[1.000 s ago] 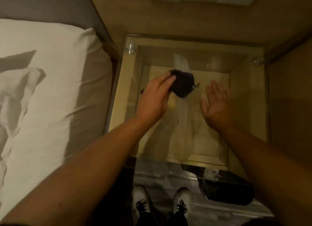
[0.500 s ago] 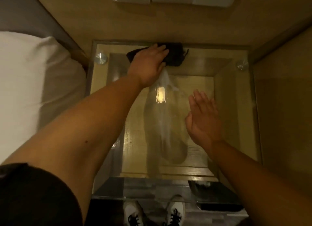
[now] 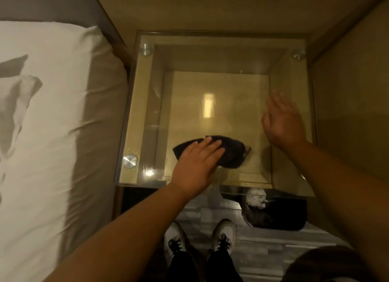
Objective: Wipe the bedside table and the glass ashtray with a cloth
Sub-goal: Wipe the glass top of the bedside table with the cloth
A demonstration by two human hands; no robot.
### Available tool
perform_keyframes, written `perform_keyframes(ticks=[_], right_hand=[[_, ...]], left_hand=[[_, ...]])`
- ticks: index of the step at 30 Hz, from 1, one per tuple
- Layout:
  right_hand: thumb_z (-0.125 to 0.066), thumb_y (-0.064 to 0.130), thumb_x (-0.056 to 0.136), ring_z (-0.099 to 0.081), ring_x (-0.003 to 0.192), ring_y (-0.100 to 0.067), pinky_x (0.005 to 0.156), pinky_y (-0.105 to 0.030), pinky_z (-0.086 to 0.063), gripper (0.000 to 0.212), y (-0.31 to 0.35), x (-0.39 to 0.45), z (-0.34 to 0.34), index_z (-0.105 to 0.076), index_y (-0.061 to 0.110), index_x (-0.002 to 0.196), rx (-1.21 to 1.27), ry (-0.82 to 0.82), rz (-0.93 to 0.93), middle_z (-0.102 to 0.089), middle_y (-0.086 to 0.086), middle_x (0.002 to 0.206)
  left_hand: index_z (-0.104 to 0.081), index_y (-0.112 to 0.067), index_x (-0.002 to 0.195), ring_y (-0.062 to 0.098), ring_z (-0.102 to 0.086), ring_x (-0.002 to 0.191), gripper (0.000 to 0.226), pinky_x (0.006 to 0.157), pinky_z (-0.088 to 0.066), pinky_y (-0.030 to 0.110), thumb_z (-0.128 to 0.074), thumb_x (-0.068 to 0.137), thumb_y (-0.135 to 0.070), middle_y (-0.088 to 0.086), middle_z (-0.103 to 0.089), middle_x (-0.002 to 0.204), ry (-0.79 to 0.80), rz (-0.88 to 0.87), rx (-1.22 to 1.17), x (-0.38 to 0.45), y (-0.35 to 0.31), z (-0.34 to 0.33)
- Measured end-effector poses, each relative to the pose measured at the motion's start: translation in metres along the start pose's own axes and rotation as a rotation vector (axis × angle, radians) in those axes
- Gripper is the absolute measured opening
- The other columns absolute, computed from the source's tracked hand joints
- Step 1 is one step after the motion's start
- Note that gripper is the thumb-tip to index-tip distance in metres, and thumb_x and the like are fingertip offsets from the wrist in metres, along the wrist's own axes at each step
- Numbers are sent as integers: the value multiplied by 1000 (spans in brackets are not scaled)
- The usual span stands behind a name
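Left hand (image 3: 195,166) flat on crumpled black cloth (image 3: 229,153) near front edge of glass-topped wooden bedside table (image 3: 134,117); right hand (image 3: 282,124) spread open near right edge.

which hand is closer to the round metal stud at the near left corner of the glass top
Left. The left hand presses the dark cloth on the glass just to the right of that stud. The right hand is held open over the far right side of the bedside table.

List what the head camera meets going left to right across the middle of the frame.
White bed sheet → near-left metal fitting of the glass tabletop → left hand flat on the dark cloth → right hand open above the glass.
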State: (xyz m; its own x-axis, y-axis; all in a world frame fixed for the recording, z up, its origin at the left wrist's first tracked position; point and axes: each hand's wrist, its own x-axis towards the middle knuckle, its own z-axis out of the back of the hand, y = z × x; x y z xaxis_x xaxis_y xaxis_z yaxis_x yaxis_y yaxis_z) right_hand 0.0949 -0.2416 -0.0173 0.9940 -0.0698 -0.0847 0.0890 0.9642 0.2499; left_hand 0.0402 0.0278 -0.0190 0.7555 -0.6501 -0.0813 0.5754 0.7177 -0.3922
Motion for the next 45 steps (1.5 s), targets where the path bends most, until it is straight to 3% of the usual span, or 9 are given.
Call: perform_keyframes(ticks=[8, 13, 15, 18, 21, 27, 33, 36, 45], right_hand=[[-27, 36, 101, -13, 145, -28, 116, -43, -7, 56, -9, -22, -11, -23, 8, 149, -104, 60, -17, -20, -14, 157], [-21, 41, 96, -13, 145, -27, 117, -44, -7, 63, -8, -21, -10, -22, 8, 149, -82, 72, -21, -20, -14, 157], [-20, 42, 95, -12, 146, -26, 117, -43, -7, 63, -8, -21, -8, -22, 9, 149, -74, 78, -29, -18, -13, 158], [-16, 43, 95, -9, 146, -24, 118, -42, -6, 64, -10, -19, -8, -20, 10, 150, -89, 101, -35, -15, -11, 159], [-18, 43, 95, -10, 146, -23, 118, -42, -6, 64, -9, -19, -7, -21, 11, 150, -84, 112, -47, -16, -10, 159], [-27, 37, 92, -28, 141, -30, 115, -50, -21, 60, -5, -20, -3, -41, 5, 141, -73, 43, -22, -35, -16, 150], [-28, 36, 93, -31, 140, -30, 113, -48, -21, 58, -8, -18, -8, -44, 5, 138, -124, -1, -20, -38, -16, 149], [-31, 36, 92, -33, 139, -31, 113, -49, -22, 57, -10, -17, -13, -46, 5, 137, -125, -26, -12, -39, -16, 148], [-33, 29, 90, -35, 138, -29, 113, -46, -19, 54, -7, -21, -11, -49, 4, 135, -72, -57, -6, -42, -15, 146]], left_hand=[[-51, -19, 134, 25, -40, 134, 60, 107, -34, 45, -72, 78, -12, 3, -50, 141, 58, -18, -19, -51, -35, -15], [-60, -13, 125, 29, -56, 115, 51, 91, -47, 45, -72, 76, -6, 7, -61, 126, -2, -72, -62, -69, -45, -11], [-58, -12, 127, 26, -57, 108, 45, 88, -48, 42, -66, 83, -9, 8, -62, 120, 13, -26, -216, -70, -48, -3], [-51, -25, 131, 8, -52, 107, 37, 91, -41, 20, -51, 94, -22, -2, -58, 119, 50, 154, -566, -45, -44, 28], [-50, -24, 133, 6, -53, 108, 36, 90, -39, 16, -50, 97, -19, -3, -58, 121, 40, 184, -618, 10, -22, 61], [-51, -15, 135, 7, -51, 110, 40, 86, -33, 8, -53, 95, -15, -1, -59, 123, -93, 18, -425, 179, 23, 110], [-34, -24, 146, 33, -31, 135, 48, 109, -30, 43, -42, 99, -21, 9, -32, 152, 23, 29, 95, 313, 69, 77], [-23, -24, 150, 31, -14, 144, 54, 112, -21, 51, -36, 98, -32, 5, -16, 159, 23, 30, 226, 320, 81, 52], [-41, -14, 143, 31, -39, 132, 53, 108, -30, 45, -45, 91, -24, 9, -38, 150, -17, -74, 176, 254, 51, 46]])
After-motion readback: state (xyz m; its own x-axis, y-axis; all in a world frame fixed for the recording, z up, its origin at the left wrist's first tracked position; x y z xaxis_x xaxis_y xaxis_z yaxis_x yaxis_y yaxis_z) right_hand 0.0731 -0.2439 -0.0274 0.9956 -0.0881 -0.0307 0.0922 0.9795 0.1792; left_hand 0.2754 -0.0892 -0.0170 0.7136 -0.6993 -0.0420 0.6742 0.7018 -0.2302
